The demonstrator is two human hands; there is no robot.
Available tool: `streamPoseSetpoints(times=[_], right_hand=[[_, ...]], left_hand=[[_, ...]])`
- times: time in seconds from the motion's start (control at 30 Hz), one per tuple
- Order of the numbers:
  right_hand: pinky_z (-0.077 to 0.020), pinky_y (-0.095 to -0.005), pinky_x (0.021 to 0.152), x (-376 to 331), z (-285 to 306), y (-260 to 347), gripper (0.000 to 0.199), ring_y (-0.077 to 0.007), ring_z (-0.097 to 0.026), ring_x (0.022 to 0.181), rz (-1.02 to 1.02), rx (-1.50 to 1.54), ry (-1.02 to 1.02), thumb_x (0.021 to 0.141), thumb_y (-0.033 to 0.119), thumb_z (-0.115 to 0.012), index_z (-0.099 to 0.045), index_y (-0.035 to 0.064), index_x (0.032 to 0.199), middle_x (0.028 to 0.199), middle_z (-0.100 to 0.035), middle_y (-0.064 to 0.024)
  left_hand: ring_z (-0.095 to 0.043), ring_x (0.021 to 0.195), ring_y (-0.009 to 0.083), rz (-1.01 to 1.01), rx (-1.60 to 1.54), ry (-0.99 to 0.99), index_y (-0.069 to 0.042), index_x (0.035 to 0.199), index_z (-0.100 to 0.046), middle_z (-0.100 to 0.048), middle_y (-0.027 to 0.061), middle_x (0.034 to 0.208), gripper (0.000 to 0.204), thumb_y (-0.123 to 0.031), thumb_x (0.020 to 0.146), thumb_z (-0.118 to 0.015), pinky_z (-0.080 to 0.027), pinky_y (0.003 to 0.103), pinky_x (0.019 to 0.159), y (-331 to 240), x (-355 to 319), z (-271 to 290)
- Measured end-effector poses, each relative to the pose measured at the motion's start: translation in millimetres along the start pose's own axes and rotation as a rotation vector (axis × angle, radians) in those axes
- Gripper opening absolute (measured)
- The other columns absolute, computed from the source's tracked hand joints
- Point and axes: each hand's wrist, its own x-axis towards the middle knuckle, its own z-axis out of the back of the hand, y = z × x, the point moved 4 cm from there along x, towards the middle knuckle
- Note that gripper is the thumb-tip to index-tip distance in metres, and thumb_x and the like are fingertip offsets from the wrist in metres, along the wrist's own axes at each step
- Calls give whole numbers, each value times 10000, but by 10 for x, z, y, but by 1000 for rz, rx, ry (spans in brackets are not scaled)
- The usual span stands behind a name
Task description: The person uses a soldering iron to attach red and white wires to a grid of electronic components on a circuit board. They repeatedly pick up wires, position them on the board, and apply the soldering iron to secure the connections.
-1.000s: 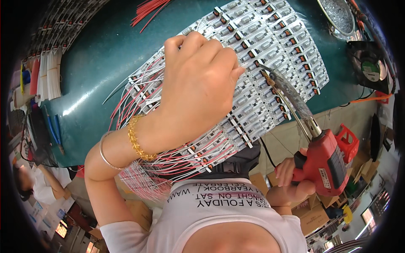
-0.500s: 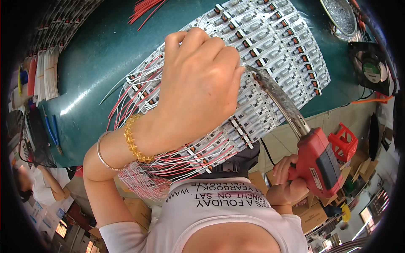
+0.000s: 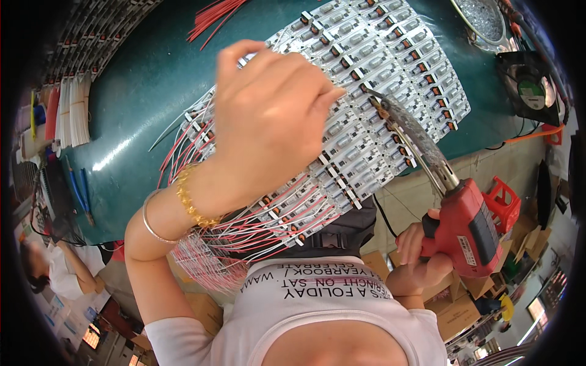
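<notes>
My left hand (image 3: 268,119) is above a large panel of small white circuit boards (image 3: 381,73), its fingers curled and the thumb pressed toward the forefinger. What the fingertips hold, if anything, is hidden. Gripped in my right hand (image 3: 420,259) is a red soldering gun (image 3: 467,235) with a black grip patch. Its long metal barrel (image 3: 421,143) slants up and left, and the dark bent tip ends over the boards, a little right of my left thumb. Red and white wires (image 3: 278,219) trail from the panel's left and near rows, passing under my left wrist.
The panel lies on a green tabletop (image 3: 131,131). Loose red wires (image 3: 210,18) lie at the back, white wire bundles (image 3: 74,116) and blue-handled pliers (image 3: 79,192) at the left. At the right stand a metal bowl (image 3: 482,24) and a black fan (image 3: 528,91). Another person (image 3: 64,265) sits at far left.
My left hand has moved left, away from the soldering tip. The soldering gun has shifted slightly right, so a gap now shows between the tip and my fingers.
</notes>
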Motion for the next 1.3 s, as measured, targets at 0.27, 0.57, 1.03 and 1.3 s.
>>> streamPoseSetpoints(times=[0.27,0.57,1.03,1.3], right_hand=[[-392,-237,428,-33,113,-21,905,-98,-427,387,4,98,54,834,699,-544,-400,-76,1279,491,-450,32],[-384,-248,434,-74,55,-15,857,-113,-433,392,-15,74,33,822,662,-596,-436,-69,1240,498,-458,20],[-371,-258,443,-114,46,1,857,-123,-429,400,-31,31,0,811,657,-618,-448,-68,1234,499,-459,1],[-372,-246,435,-94,30,-4,878,-108,-415,391,-2,0,-1,859,657,-557,-405,-97,1282,488,-444,20]], left_hand=[[-532,669,182,174,-139,163,-59,751,-659,-597,9,657,94,-89,783,-743,-365,357,808,-72,-7,7],[-517,679,204,27,7,79,-76,736,-606,-553,-1,642,138,-67,765,-741,-348,380,800,-123,-111,-205],[-535,702,212,-25,65,45,-74,725,-588,-572,6,673,156,-80,762,-739,-359,402,816,-133,-129,-223],[-530,687,219,18,7,36,-67,724,-591,-565,7,669,157,-68,749,-747,-370,376,792,-135,-100,-183]])
